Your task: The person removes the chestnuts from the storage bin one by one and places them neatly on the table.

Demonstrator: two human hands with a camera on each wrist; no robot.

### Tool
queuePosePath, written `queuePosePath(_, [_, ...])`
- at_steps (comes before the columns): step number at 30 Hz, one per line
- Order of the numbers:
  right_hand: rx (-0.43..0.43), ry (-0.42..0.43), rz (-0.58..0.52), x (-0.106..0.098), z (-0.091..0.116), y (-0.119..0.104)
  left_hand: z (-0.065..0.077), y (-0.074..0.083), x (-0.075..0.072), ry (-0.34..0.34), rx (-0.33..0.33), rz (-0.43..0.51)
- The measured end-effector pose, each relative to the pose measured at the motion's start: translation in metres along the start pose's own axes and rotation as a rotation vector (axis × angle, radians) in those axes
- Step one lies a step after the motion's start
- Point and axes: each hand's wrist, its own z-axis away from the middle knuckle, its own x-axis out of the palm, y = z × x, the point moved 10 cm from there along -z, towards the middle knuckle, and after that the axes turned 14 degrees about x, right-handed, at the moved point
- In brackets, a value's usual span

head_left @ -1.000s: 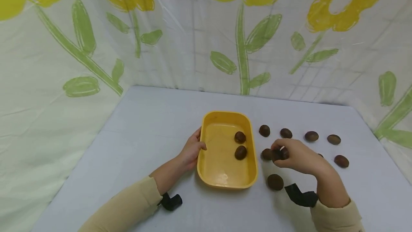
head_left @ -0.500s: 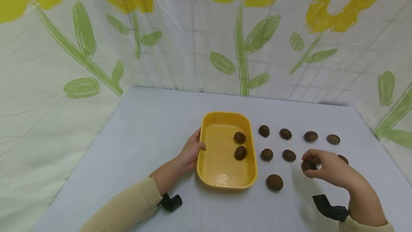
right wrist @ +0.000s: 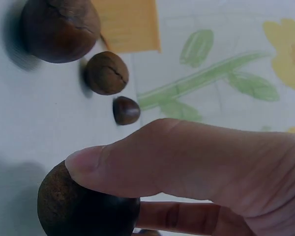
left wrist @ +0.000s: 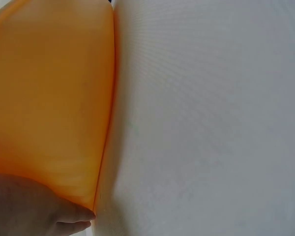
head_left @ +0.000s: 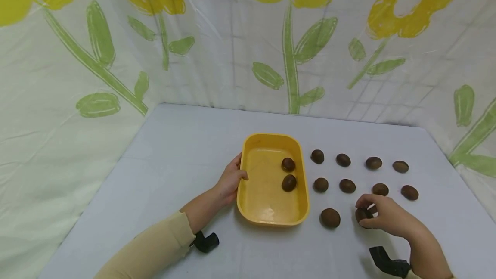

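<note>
My left hand (head_left: 229, 183) grips the left side of a yellow plastic tray (head_left: 257, 199), thumb over its rim. In the left wrist view the fingers lie along the tray's outer wall (left wrist: 54, 98), low by the white surface. Two chestnuts (head_left: 289, 183) sit inside the tray toward its right wall. To the right of the tray, my right hand (head_left: 393, 216) pinches a dark brown chestnut (head_left: 361, 218) between thumb and fingers, close over the table. The right wrist view shows its rough pale patch and the thumb (right wrist: 88, 164) pressed on it. A larger chestnut (head_left: 330, 218) lies left of this hand.
Several more chestnuts stand in two rows beyond the right hand, among them a back-row chestnut (head_left: 373, 163) and a middle-row chestnut (head_left: 347, 186). The white table (head_left: 186, 150) ends at a flower-printed curtain (head_left: 217, 68). A black wrist mount (head_left: 387, 262) sits on each arm.
My right hand has carried the chestnut rightward from beside the tray, then nearer to me and slightly back left, uncovering middle-row chestnuts. The left hand and tray stay put.
</note>
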Motion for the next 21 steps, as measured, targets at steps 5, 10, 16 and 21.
queuePosePath(5, [0.004,-0.022,-0.02,0.007,-0.002,0.0002,-0.0001,0.0013,0.001,-0.009,0.01,0.013])
queuePosePath(10, [0.011,-0.024,-0.028,0.0085,-0.0025,0.0012,-0.001,0.0002,0.0007,-0.012,0.008,0.011])
queuePosePath(16, [-0.017,0.004,-0.027,0.0082,-0.0015,-0.0026,-0.0014,0.0004,0.0001,-0.005,0.009,0.003])
queuePosePath(21, [-0.029,0.003,-0.031,0.01,-0.0017,-0.0061,-0.0012,0.0006,0.0009,-0.011,0.012,0.011])
